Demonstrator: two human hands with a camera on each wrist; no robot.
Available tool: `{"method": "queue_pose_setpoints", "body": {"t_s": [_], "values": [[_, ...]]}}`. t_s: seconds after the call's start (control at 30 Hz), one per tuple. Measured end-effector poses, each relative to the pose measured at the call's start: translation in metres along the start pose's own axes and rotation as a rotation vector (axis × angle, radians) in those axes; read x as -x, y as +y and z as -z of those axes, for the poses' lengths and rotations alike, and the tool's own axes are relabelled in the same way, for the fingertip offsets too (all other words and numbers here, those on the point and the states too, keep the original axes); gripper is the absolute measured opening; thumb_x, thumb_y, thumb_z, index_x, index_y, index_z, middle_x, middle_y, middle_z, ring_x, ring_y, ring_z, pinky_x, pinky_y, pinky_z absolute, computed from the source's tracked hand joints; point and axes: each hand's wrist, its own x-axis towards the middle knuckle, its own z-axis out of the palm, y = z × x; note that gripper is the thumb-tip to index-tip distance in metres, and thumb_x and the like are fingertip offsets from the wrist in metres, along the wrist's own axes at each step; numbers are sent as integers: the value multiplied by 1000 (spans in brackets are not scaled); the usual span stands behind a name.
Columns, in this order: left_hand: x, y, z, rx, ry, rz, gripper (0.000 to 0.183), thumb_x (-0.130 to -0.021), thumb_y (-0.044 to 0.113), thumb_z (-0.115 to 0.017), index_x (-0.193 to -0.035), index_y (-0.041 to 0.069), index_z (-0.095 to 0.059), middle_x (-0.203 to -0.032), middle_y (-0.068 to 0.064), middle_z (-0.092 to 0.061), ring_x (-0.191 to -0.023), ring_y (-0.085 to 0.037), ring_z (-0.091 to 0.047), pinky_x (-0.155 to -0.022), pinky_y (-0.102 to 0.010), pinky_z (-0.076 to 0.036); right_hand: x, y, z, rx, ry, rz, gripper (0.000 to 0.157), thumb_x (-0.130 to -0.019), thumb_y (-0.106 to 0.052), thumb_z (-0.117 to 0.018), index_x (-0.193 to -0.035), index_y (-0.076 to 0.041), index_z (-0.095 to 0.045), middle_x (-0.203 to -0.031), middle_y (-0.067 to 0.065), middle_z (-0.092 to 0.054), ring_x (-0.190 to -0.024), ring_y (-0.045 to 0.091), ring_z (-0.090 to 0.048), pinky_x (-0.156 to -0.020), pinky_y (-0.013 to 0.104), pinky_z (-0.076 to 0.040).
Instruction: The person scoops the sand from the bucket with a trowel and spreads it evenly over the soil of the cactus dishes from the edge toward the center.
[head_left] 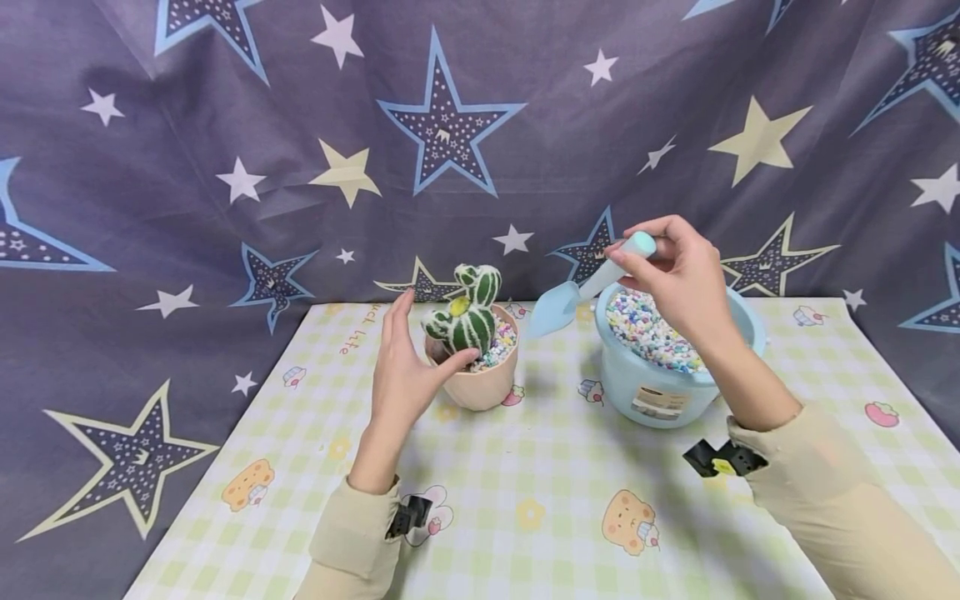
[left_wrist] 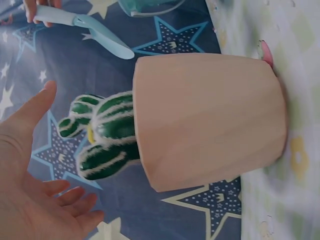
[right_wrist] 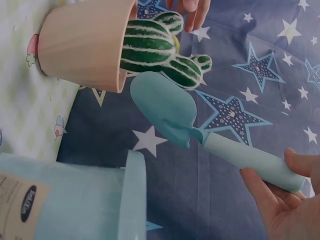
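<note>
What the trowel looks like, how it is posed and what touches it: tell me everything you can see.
The trowel is light blue, with a rounded, scoop-like blade joined by a narrow neck to a paler, straight handle. It looks like plastic. It slants in the air, blade end lower, with the blade between the peach pot and the bucket. The right hand grips it near the handle's end; nothing else appears to touch it.
</note>
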Motion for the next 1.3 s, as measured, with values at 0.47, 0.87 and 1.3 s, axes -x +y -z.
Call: {"method": "queue_pose_setpoints", "body": {"t_s": [0.47,0.87,1.3], "values": [[6,26,3,82,37,-119,108,-72,44,-88,-157,15,-28,-161,-3,-31,-145,-22,-40,-112,-48,-44,0,2,31,-169,96,-10,20,-92,-13,-71,-108,-10,-61,-88,-17,-76,-85,-1,-73,-71,17,-60],[10,50,-17,170,12,-215,105,-71,40,-90,-155,14,-32,-159,0,-35,-147,-19,-37,-118,-47,-38,3,12,59,-332,168,11,20,-89,-3,-72,-105,-7,-62,-88,-8,-78,-79,4,-75,-67,18,-60],[13,79,-70,129,-161,-215,100,-74,53,-84,-154,17,-35,-160,2,-35,-146,-20,-40,-119,-43,-38,9,27,78,-372,218,1,20,-89,1,-70,-106,-7,-63,-88,-6,-79,-82,5,-75,-67,18,-60]]}}
